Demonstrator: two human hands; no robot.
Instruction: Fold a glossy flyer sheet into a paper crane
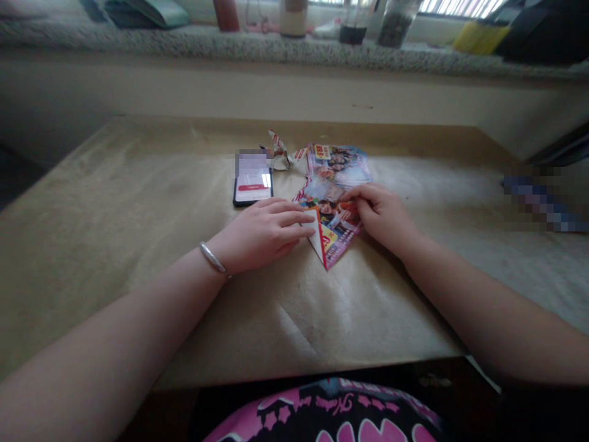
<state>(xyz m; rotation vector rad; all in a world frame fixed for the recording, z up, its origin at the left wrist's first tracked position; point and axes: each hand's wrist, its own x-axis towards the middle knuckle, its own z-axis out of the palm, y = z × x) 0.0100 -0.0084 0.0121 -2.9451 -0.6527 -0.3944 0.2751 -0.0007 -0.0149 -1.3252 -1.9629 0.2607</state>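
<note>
A colourful printed paper sheet (338, 178) lies on the table, its near left side folded over into a white flap with a red edge that runs to a point toward me. My left hand (271, 230), with a silver bangle at the wrist, rests with fingers stretched out and their tips on that flap. At the sheet's right side my right hand (380, 215) has its thumb and forefinger pinched together at the paper; the other fingers are curled in. Just beyond my left hand is a phone (252, 184) with a lit screen.
Between phone and sheet stands a small folded paper piece (283, 156). The table (161, 245) has a yellowish cover. A blue and pink item (545, 205) lies at the right, partly blurred. Jars and bottles (353, 27) line the stone window sill (267, 49) behind.
</note>
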